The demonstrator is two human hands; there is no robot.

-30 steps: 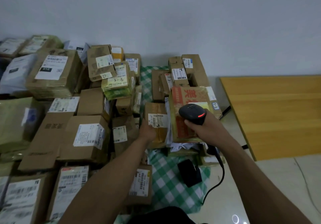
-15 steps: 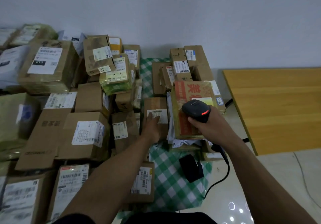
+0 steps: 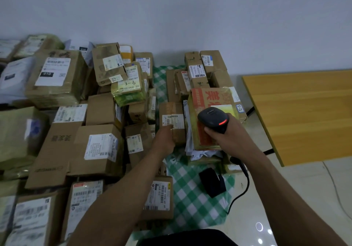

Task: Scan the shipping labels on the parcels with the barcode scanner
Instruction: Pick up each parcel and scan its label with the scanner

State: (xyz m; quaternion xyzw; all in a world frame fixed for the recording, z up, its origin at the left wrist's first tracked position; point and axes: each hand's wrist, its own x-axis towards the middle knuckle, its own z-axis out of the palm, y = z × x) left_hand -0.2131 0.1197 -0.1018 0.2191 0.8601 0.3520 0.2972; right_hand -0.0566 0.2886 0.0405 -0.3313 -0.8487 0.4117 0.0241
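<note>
Many cardboard parcels with white shipping labels are piled on a green checked cloth [image 3: 190, 198]. My right hand [image 3: 224, 137] grips a black barcode scanner [image 3: 213, 119] with a red light lit, in front of a red-printed box [image 3: 207, 100]. My left hand [image 3: 164, 140] rests on the near edge of a small brown parcel [image 3: 172, 120], fingers by its white label [image 3: 171, 119]. The scanner's black cable [image 3: 242, 186] hangs down to the floor.
A wooden table [image 3: 304, 112] stands to the right. A black scanner stand [image 3: 212, 181] lies on the cloth near me. Large parcels [image 3: 55, 78] fill the left side up to the wall. Pale floor tiles [image 3: 285, 207] lie at bottom right.
My left hand slid down from the small parcel's label to its lower edge. The scanner hand stayed by the red-printed box. My head view shifted slightly.
</note>
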